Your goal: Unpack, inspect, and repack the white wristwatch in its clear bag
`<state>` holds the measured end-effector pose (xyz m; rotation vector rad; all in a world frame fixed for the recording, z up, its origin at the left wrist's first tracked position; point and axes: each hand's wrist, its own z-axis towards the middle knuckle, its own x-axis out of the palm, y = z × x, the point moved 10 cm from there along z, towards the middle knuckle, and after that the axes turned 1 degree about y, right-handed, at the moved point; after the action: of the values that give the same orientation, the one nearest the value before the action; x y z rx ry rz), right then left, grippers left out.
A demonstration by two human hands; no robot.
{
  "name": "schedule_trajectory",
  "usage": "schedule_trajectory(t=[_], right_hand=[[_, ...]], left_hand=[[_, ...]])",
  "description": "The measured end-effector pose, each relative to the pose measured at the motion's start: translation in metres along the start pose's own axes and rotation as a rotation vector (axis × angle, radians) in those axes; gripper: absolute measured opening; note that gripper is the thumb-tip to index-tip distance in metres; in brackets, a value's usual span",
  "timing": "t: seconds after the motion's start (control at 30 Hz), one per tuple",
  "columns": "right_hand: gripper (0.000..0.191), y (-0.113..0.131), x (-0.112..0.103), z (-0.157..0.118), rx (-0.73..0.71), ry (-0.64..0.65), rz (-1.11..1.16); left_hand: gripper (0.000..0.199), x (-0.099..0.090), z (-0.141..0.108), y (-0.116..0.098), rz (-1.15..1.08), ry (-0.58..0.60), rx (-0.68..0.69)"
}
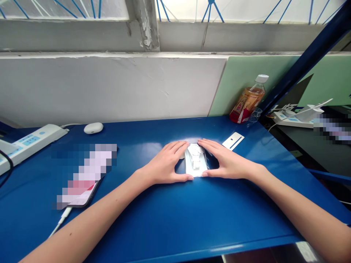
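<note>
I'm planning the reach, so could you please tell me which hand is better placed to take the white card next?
Probably the right hand: the white card lies just beyond it, on the same side, while the left hand is across the white packet, farther away.

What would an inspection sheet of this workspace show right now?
Surface: glossy blue desk, light reflecting off it.
Job's things: one clear-and-white packet, lying flat; contents can't be identified.
Clutter: phone, white case and power strip on the left; card and bottle on the right.
Hands: left hand and right hand curve around the packet from either side, fingers near its edges.
Cables: white cable plugged into the phone; black cable at the left edge.
Surroundings: pale wall, green panel and barred window behind; blue post on the right.
</note>
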<state>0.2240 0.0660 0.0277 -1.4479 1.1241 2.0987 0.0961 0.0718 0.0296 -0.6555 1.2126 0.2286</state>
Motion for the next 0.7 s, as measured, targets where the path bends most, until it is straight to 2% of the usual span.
schedule_trajectory(t=[0.7], right_hand=[[0.097,-0.0022,0.005,0.0014,0.026,0.055,-0.039]], left_hand=[[0.096,0.0027,-0.0006,-0.0002,0.023,0.027,-0.025]])
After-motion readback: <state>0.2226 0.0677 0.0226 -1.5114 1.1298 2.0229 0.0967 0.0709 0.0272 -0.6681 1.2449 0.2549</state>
